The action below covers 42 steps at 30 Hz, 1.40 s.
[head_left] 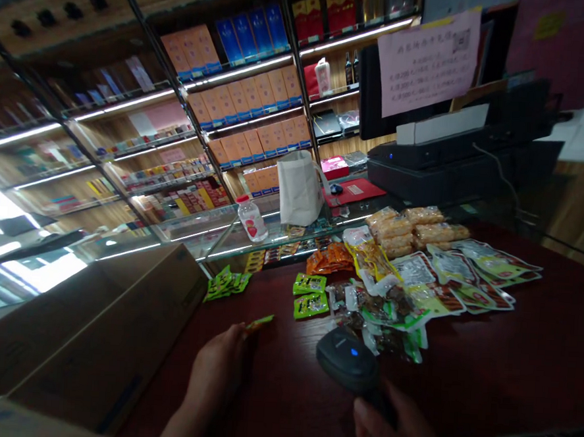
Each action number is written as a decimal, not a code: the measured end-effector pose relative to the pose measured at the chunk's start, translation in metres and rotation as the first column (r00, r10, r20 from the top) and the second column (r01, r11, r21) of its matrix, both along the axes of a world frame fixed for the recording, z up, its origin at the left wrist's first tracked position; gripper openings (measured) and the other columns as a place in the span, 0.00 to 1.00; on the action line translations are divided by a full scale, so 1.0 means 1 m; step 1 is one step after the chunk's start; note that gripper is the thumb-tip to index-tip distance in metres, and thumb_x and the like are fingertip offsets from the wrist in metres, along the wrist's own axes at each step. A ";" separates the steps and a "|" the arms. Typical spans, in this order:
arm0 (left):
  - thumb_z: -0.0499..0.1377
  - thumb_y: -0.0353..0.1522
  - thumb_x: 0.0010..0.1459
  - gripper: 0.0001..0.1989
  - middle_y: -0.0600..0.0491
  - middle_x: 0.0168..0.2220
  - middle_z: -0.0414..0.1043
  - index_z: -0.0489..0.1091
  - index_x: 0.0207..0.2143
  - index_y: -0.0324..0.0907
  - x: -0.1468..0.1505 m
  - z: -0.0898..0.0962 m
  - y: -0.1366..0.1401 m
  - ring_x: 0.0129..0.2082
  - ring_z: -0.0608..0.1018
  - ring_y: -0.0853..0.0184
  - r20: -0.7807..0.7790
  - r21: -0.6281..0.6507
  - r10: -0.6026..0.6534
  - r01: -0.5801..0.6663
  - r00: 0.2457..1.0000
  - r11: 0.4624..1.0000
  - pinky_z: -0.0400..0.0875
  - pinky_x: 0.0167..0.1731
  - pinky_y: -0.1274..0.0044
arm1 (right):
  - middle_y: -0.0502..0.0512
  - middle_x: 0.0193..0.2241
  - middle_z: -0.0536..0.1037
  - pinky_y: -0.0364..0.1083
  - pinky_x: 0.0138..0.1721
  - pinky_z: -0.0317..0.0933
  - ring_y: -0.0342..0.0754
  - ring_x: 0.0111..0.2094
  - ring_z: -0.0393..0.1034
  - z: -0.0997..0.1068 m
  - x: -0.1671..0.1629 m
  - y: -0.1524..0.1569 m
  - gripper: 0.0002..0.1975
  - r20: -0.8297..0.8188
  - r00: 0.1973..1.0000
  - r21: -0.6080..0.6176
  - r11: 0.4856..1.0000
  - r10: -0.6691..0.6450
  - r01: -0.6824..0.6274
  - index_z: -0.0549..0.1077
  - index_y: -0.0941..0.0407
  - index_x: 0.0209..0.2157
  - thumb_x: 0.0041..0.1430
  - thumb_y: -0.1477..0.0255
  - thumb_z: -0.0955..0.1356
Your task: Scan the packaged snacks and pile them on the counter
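My right hand (391, 416) is wrapped round the handle of a black barcode scanner (347, 359), whose head shows a small blue light. In my left hand (218, 365) a small green snack packet (260, 322) is pinched, its end poking out past the fingers. Two green snack packets (310, 305) lie flat on the dark red table between and beyond my hands. A small pile of similar green packets (226, 284) sits to the left. Just past the scanner lie dark snack packs (366, 305) in clear wrapping.
An open cardboard box (111, 339) stands at left. Orange packets (330, 259), wrapped tan snacks (395, 231) and larger flat bags (431, 280) cover the table's far side. Behind are a glass counter with a bottle (251, 219), a white bag (298, 189) and a monitor (371, 91).
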State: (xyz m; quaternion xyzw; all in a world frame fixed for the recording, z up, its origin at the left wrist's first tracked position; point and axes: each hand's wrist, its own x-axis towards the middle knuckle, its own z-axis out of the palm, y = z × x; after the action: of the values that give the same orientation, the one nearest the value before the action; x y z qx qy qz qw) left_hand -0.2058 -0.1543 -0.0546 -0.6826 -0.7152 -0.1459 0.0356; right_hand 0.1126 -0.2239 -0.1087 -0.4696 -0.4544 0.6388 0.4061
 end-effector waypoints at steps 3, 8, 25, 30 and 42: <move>0.54 0.41 0.59 0.15 0.49 0.50 0.79 0.78 0.40 0.48 0.001 -0.018 -0.011 0.50 0.80 0.57 0.184 -0.014 -0.112 0.117 0.976 0.993 0.71 0.52 0.70 | 0.44 0.16 0.68 0.41 0.19 0.57 0.42 0.16 0.62 0.002 0.003 0.000 0.29 0.005 0.998 0.014 0.998 0.066 -0.066 0.68 0.54 0.28 0.52 0.40 0.65; 0.63 0.43 0.49 0.25 0.44 0.50 0.78 0.75 0.48 0.42 -0.015 -0.018 0.003 0.49 0.79 0.53 0.446 0.045 0.004 -0.026 0.895 0.999 0.72 0.51 0.65 | 0.44 0.15 0.67 0.42 0.20 0.58 0.42 0.15 0.61 0.000 0.008 0.000 0.27 -0.002 0.997 0.022 0.997 0.076 -0.076 0.68 0.54 0.29 0.54 0.42 0.66; 0.71 0.42 0.38 0.22 0.56 0.25 0.76 0.69 0.32 0.42 0.002 0.001 0.025 0.22 0.74 0.69 0.925 -0.056 0.048 0.012 0.378 0.998 0.64 0.23 0.80 | 0.46 0.19 0.70 0.41 0.21 0.57 0.41 0.17 0.64 0.001 -0.005 0.004 0.35 -0.015 1.000 0.030 0.999 -0.020 0.020 0.68 0.56 0.30 0.45 0.35 0.65; 0.71 0.43 0.41 0.25 0.50 0.33 0.80 0.68 0.38 0.41 0.037 0.031 0.046 0.26 0.80 0.65 0.958 0.082 -0.104 0.091 0.269 0.992 0.71 0.27 0.78 | 0.49 0.20 0.73 0.42 0.22 0.59 0.43 0.19 0.66 0.001 -0.005 0.005 0.37 0.026 0.999 0.034 0.999 -0.039 0.038 0.68 0.56 0.30 0.43 0.33 0.64; 0.70 0.45 0.43 0.25 0.53 0.30 0.79 0.69 0.39 0.40 0.062 -0.013 0.073 0.24 0.80 0.67 0.987 0.093 -0.104 0.091 0.120 0.991 0.73 0.26 0.78 | 0.49 0.21 0.74 0.43 0.24 0.61 0.45 0.21 0.68 0.009 -0.006 0.006 0.36 0.027 0.996 0.018 0.996 -0.090 0.089 0.70 0.55 0.32 0.44 0.34 0.66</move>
State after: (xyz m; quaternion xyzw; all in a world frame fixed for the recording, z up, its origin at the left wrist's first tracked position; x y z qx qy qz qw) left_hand -0.1435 -0.0809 -0.0681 -0.4612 -0.5135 -0.5655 -0.4515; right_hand 0.1069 -0.2177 -0.0992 -0.4951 -0.4438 0.6096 0.4317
